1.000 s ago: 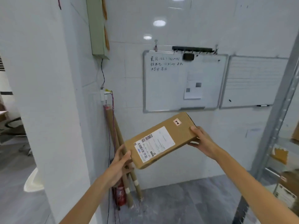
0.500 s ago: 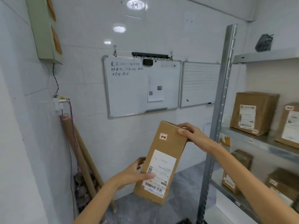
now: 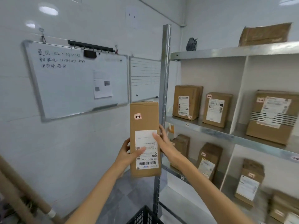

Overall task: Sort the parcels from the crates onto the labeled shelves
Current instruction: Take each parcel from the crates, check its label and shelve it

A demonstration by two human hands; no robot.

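Parcel (image 3: pixel 144 110) turned upright; shelf post (image 3: pixel 165 70) just behind.

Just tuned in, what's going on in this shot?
A person holds a tall cardboard parcel upright, the left hand gripping its left edge and the right hand its right edge. It is in the air in front of the metal shelf rack, not yet shelved. Other parcels stand on the shelves; a corner of a black crate shows below.
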